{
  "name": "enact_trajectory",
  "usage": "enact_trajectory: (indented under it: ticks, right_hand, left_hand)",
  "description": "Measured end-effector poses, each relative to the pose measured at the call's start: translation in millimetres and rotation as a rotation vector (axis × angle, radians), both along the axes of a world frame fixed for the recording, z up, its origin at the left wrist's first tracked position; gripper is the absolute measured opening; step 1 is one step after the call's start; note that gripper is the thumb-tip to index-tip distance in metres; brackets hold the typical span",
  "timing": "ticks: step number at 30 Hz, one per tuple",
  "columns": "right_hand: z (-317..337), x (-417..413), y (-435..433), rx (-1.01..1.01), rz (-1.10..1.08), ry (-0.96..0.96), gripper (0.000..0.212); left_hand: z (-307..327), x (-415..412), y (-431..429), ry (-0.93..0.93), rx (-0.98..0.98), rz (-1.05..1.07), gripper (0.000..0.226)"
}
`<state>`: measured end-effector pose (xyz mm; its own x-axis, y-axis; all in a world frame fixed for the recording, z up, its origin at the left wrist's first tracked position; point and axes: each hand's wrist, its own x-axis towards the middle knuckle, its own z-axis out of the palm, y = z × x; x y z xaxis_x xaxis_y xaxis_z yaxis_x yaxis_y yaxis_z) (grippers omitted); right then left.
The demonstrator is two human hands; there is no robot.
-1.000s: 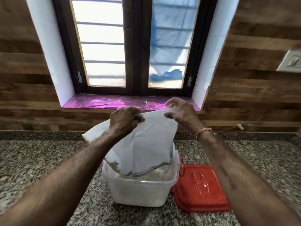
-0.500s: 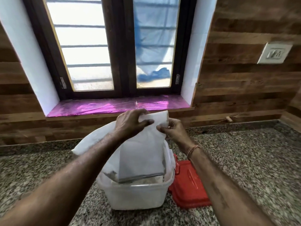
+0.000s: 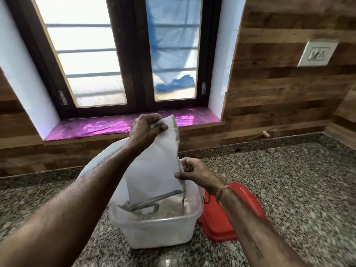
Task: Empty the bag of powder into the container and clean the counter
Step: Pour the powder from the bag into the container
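A white translucent bag (image 3: 154,170) hangs upside down, its open mouth inside a clear plastic container (image 3: 159,234) on the granite counter (image 3: 289,189). My left hand (image 3: 145,132) pinches the bag's upper corner, held high. My right hand (image 3: 194,172) grips the bag's right edge lower down, just above the container rim. Pale powder lies in the container's bottom. The bag looks flat and nearly limp.
A red lid (image 3: 231,214) lies flat on the counter, touching the container's right side. Behind is a window sill (image 3: 100,128) covered in shiny pink film and a wood-panelled wall with a switch plate (image 3: 316,53). Counter stretches to the right corner.
My right hand has slid down from the bag's top corner to its lower right edge. My left hand has lifted the top higher, so the bag hangs more upright.
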<state>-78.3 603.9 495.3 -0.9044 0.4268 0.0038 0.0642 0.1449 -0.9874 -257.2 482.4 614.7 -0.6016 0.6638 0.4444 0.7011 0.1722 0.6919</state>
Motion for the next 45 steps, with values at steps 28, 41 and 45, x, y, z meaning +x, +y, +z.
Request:
enact_trajectory:
  ticks: [28,41,45]
  right_hand:
    - [18.1,-15.4,25.7,0.009,-0.404,0.068,0.007]
    - [92.5,-27.9,20.2,0.908,-0.494,-0.119,0.018]
    - [99.4,-41.5,0.2,1.077,-0.329,-0.141,0.032]
  left_hand:
    - [-14.7,-8.9,-40.1,0.276,-0.408,0.094,0.016]
    - [-1.3,-35.3,-82.0,0.387,-0.666,0.207,0.046]
    - [-5.1,-38.3,-96.4,0.318,-0.615,0.257,0.032]
